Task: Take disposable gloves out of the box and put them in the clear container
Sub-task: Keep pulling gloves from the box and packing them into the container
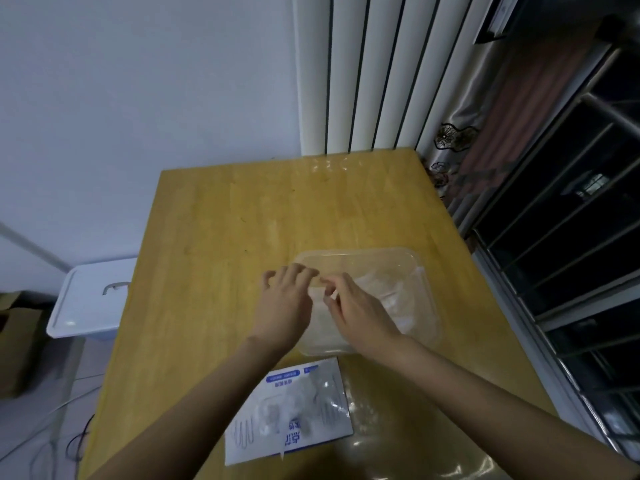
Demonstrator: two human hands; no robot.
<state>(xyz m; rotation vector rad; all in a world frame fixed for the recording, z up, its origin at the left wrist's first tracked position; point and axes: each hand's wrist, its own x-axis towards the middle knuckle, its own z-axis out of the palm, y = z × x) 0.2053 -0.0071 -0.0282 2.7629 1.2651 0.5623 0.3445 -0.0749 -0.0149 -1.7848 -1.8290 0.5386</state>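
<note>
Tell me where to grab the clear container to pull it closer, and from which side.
Probably the right wall of the clear container, coming from the right. Its out-turned rim gives fingers a lip to hook, and that side is bare. The left hand and right hand are busy over the left part, and the gloves fill the middle.

One wooden bench (225, 237); on it one clear container (360, 252) and one flat white-and-blue box (311, 386); two hands above them, one left hand (285, 306) and one right hand (360, 313); the thin gloves (398, 299) in the container lie bunched, too filmy to count; two glove outlines printed on the box; beside the bench one white lidded bin (90, 306) with one handle; one cardboard carton (17, 341) at far left; a few floor cables (76, 441), number unclear.
</note>
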